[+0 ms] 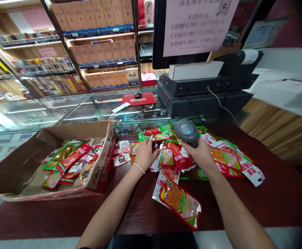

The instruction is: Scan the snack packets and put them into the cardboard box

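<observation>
My right hand is wrapped round a dark grey barcode scanner with a small blue light, its head over a heap of packets. My left hand, with a pale band at the wrist, is at the left part of the heap. Its thumb and fingers close on a small snack packet with dark contents, partly hidden by the hand. Red, green and white snack packets lie around both hands. Closer to me, a red-edged snack packet lies across a white one.
An open cardboard box holding several snack packets stands on the left of the dark red counter. Behind are a glass display case, a red mouse pad, a black cash drawer and a monitor with a paper sign.
</observation>
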Motion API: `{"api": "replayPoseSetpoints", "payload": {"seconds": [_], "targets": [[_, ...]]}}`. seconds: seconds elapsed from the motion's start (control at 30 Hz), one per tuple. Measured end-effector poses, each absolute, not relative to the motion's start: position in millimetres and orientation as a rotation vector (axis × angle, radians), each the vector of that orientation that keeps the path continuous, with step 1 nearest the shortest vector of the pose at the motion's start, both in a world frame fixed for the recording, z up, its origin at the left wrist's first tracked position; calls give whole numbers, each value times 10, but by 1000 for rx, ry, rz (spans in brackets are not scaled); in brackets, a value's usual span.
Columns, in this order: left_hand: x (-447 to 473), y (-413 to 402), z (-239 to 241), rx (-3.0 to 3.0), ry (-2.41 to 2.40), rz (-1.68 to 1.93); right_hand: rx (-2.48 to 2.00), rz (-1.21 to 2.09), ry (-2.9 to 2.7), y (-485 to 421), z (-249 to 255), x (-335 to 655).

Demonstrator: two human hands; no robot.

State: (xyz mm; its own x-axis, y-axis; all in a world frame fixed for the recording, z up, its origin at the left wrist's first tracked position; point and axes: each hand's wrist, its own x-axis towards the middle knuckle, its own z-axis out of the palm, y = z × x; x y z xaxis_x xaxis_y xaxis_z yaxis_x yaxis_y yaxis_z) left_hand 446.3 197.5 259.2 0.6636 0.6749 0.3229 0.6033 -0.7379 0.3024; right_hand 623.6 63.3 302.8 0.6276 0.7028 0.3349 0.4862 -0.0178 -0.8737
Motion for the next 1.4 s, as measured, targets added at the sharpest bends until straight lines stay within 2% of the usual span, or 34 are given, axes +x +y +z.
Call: {"api": "replayPoseSetpoints", "payload": {"seconds": [0.37,0.5,0.77,0.9,1.13,1.4], "targets": [[4255,2249,2653,2498,1131,238,-1663,266,-988,668,2993,6161],[4116,2318,2662,2324,1100,354,-1716,269,-1008,675,2983,6156],[3866,2394,2621,2026,886,822,-1705,326,-1088,673,2920,6128],[3851,2314,2648,2054,925,832,-1607,418,-1263,679,2887,6075],[3877,2279,2638,2083,989,802,-1714,576,-1438,664,2905,5946],[3867,2297,2600,2158,1006,792,-1746,558,-1447,642,2923,5943]]}}
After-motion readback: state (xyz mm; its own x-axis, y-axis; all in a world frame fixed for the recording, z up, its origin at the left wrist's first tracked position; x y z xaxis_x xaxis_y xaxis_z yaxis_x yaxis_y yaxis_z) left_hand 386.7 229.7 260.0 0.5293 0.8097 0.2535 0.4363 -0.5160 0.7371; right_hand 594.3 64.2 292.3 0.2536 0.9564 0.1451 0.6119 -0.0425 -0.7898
